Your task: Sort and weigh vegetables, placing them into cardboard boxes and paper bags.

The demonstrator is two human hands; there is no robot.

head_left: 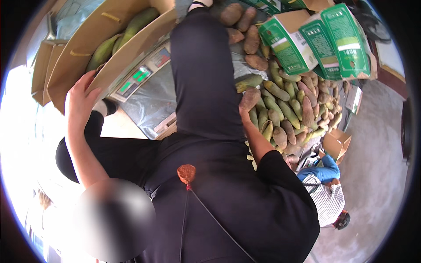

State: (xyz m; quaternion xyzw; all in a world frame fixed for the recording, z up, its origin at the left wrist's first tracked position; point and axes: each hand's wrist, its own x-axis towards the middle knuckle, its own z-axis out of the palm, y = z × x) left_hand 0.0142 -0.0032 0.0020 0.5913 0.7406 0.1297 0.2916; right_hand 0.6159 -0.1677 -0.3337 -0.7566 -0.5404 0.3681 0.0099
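The hands are apart: in the upper left, the left hand lies at the rim of a stiff, plain brown cardboard box with smooth green gourds inside, though whether it grips cannot be told, while right of centre the right hand holds a tuber over heaped produce. That tuber is blunt, oval and dull reddish brown, its skin matte and mottled. The dark trouser leg and the tuber hide most right-hand fingers, and glare washes out the left edge.
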